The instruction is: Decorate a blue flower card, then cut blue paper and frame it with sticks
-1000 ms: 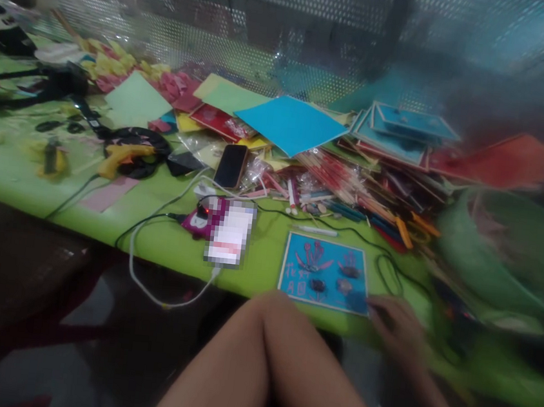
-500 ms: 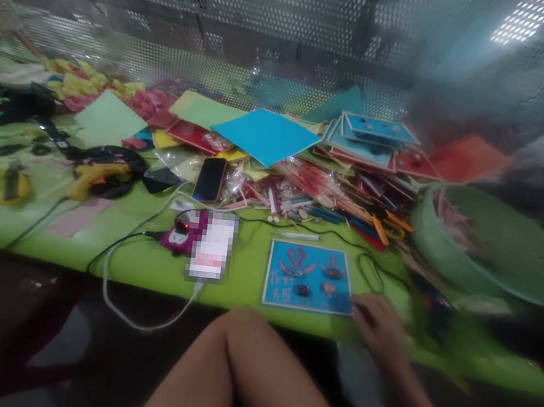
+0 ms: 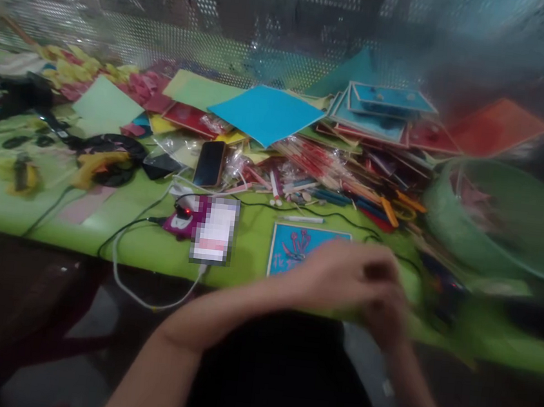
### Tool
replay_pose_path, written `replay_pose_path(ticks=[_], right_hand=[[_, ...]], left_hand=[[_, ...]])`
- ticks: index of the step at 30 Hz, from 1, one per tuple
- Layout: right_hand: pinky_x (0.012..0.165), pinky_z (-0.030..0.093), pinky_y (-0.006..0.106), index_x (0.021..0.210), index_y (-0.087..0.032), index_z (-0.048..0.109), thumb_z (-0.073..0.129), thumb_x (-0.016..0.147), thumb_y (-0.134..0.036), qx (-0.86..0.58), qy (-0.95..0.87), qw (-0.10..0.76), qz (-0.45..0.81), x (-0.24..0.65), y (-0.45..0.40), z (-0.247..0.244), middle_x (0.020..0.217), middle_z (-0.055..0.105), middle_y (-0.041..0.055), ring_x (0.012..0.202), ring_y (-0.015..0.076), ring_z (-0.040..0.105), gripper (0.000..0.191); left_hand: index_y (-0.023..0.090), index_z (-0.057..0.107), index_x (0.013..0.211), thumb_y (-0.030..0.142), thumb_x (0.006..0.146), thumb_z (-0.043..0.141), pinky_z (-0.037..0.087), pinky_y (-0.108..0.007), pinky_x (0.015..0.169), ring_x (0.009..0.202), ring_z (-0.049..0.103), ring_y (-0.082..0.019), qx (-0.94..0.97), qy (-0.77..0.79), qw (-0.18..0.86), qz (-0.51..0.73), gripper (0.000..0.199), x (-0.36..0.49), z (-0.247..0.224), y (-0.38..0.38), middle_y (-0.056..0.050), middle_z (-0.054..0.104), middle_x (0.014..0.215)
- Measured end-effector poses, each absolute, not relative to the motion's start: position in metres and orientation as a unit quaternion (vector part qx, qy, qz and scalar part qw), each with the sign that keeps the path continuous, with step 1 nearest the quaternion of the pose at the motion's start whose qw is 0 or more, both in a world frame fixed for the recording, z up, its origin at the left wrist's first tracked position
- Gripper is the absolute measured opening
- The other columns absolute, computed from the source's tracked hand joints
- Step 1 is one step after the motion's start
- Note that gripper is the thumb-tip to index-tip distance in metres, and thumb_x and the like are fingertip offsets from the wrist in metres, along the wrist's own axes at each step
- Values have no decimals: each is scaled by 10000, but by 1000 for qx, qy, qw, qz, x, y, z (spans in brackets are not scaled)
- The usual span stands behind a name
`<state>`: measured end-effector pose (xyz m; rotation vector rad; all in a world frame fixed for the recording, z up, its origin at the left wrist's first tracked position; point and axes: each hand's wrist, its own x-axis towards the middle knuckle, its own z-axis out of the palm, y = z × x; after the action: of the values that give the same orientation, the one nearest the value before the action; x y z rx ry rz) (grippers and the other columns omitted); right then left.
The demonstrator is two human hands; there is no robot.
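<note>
My left hand [image 3: 349, 273] reaches across the front of the card and meets my right hand [image 3: 389, 313] at its lower right. The fingers of both hands look curled together, and motion blurs them. Whatever lies between them, if anything, is hidden. Behind my left hand and wrist lies a blue card [image 3: 283, 247] with a pale border; pink drawn shapes and characters show on its left part. The rest of the card is covered. A white pen [image 3: 302, 219] lies just beyond its top edge.
A phone with a blurred-out screen [image 3: 215, 233] and a white cable [image 3: 133, 296] are to the left. A dark phone [image 3: 209, 163], a yellow glue gun [image 3: 98, 169], paper sheets [image 3: 266, 115] and stacked cards [image 3: 390, 99] lie farther back. A green basin [image 3: 449, 228] stands right.
My left hand has come in over the card and met my right hand, which was at the card's lower right corner. The view has shifted slightly.
</note>
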<state>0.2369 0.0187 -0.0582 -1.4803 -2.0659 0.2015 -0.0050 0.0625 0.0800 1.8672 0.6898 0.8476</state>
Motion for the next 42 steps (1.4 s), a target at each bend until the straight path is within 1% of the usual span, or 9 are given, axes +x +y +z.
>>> replay_pose_path(ticks=[4, 7, 14, 19, 25, 28, 32, 38, 42], right_hand=[[849, 510, 420, 1064, -247, 739, 625, 998, -332, -552, -772, 308, 66, 231, 18, -50, 993, 743, 67, 930, 257, 651, 156], [847, 500, 415, 1045, -239, 737, 629, 1003, -324, -542, -776, 318, 57, 228, 19, -44, 982, 742, 67, 919, 251, 652, 144], [831, 497, 403, 1048, -239, 738, 624, 1007, -324, -536, -778, 318, 74, 230, 19, -47, 992, 733, 62, 934, 247, 648, 147], [831, 505, 399, 1063, -256, 733, 629, 1004, -317, -538, -773, 326, 86, 228, 18, -47, 999, 742, 51, 935, 241, 652, 135], [799, 524, 398, 1056, -264, 738, 618, 1008, -342, -544, -765, 329, 104, 226, 19, -45, 988, 751, 58, 925, 248, 667, 151], [813, 534, 410, 1099, -263, 732, 626, 1002, -346, -553, -758, 328, 108, 227, 19, -45, 1021, 757, 62, 941, 257, 674, 166], [824, 543, 434, 1126, -261, 719, 620, 995, -365, -573, -745, 323, 116, 226, 19, -44, 1019, 757, 70, 934, 274, 683, 194], [821, 557, 433, 1230, -250, 685, 615, 990, -391, -591, -725, 331, 125, 227, 18, -45, 1008, 748, 75, 897, 266, 687, 287], [822, 559, 427, 1260, -244, 682, 620, 987, -409, -595, -716, 340, 137, 230, 18, -48, 997, 743, 73, 881, 256, 685, 325]], left_hand=[[177, 730, 889, 200, 929, 650, 502, -295, 743, 813, 691, -185, 778, 506, 273, 253, 92, -63, 58, 112, -43, 776, 903], [170, 761, 855, 188, 936, 629, 505, -338, 795, 875, 693, -230, 786, 574, 163, 165, 156, -82, 34, 127, -75, 779, 923], [191, 765, 970, 201, 953, 664, 493, -431, 986, 1141, 650, -301, 821, 555, 71, 110, 103, -79, 5, 119, -93, 761, 1077], [169, 719, 990, 160, 997, 576, 492, -437, 969, 1112, 658, -298, 826, 557, 38, 76, 144, -76, 5, 119, -118, 748, 1085], [156, 688, 969, 145, 1013, 534, 496, -446, 952, 1052, 680, -302, 819, 564, 53, 88, 161, -76, 6, 122, -121, 757, 1046], [173, 689, 1011, 162, 1010, 545, 508, -412, 919, 979, 696, -277, 793, 581, 131, 129, 144, -79, 8, 123, -99, 760, 1016], [211, 703, 1132, 205, 1023, 521, 518, -358, 917, 1050, 688, -242, 773, 550, 237, 212, 212, -83, 6, 127, -82, 731, 1165], [192, 716, 892, 259, 1018, 526, 511, -335, 892, 962, 662, -222, 768, 532, 262, 241, 237, -86, -2, 132, -70, 691, 990], [194, 701, 858, 271, 1019, 528, 505, -337, 905, 934, 652, -210, 759, 519, 283, 275, 249, -86, -3, 132, -58, 674, 961]])
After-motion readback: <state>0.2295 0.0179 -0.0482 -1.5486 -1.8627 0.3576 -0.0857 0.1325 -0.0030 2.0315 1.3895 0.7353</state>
